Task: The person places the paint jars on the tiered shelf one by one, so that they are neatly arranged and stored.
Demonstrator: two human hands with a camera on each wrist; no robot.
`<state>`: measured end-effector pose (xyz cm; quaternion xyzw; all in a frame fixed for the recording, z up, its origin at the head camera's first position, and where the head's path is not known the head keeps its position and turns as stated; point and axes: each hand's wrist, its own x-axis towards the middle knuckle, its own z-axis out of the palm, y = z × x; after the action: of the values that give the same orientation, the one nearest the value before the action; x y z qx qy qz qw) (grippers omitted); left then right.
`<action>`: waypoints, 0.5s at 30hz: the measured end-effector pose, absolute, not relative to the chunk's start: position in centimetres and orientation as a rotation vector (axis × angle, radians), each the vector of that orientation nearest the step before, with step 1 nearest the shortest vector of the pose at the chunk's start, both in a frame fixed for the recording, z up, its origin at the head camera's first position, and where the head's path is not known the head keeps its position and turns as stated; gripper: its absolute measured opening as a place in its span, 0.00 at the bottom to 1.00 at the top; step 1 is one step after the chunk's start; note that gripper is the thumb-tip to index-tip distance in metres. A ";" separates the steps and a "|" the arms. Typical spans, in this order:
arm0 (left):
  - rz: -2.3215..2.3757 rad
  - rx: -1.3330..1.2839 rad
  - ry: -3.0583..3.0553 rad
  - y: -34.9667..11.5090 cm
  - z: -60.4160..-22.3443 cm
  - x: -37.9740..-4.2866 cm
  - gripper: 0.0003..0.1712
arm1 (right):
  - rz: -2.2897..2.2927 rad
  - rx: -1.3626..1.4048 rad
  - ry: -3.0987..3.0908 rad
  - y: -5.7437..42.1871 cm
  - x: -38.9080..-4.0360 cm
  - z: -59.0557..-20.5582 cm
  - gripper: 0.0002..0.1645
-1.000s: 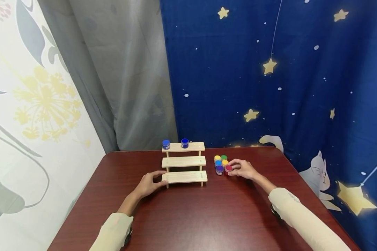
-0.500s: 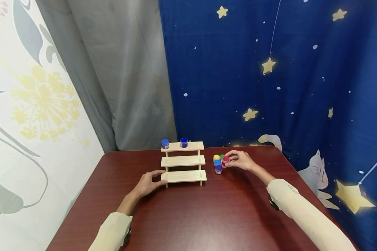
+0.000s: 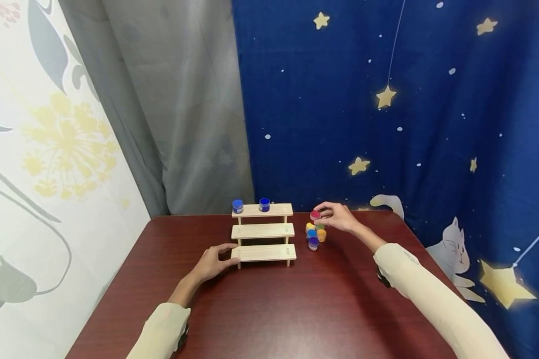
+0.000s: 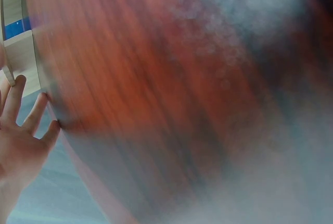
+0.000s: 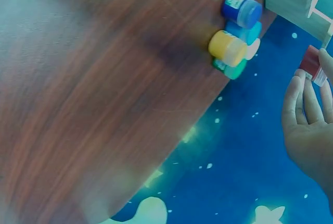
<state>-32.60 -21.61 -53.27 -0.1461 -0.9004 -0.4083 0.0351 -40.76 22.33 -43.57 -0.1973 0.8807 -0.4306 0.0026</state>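
Observation:
My right hand (image 3: 340,218) pinches a small red paint jar (image 3: 315,215) between thumb and fingers, raised above the back of a cluster of jars. In the right wrist view the red jar (image 5: 311,61) tilts at the fingertips. The cluster holds a yellow jar (image 3: 310,227), a light blue jar (image 3: 312,234), an orange-yellow jar (image 3: 321,235), a purple jar (image 3: 313,243) and a partly hidden green jar (image 3: 321,227). My left hand (image 3: 210,264) grips the left end of the lowest shelf of a three-tier wooden stand (image 3: 263,253), thumb at the front.
Two blue jars stand on the top shelf: one (image 3: 237,206) at its left end, the other (image 3: 264,205) near the middle. The dark red table (image 3: 269,309) ends at the curtain (image 3: 305,124) behind. A patterned white panel (image 3: 49,199) borders the left side.
My right hand has lifted the red jar from the cluster's front right and carried it back and left over the others. My left hand has stayed on the stand.

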 end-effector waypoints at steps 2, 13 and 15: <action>-1.255 -0.448 -2.766 -21.6 -53.2 -32.6 0.27 | -1.339 -0.616 2.774 22.0 -41.0 -43.2 0.25; -1.262 -0.453 -2.767 -21.6 -53.2 -32.5 0.27 | -1.332 -0.642 2.761 20.0 -41.8 -42.0 0.26; -1.260 -0.460 -2.762 -21.7 -53.2 -32.5 0.28 | -1.329 -0.651 2.770 19.7 -41.9 -41.9 0.26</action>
<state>-32.52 -21.69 -53.23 -0.1496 -0.8990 -0.4101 0.0355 -41.89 19.66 -41.87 -0.2073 0.8819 -0.4233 0.0007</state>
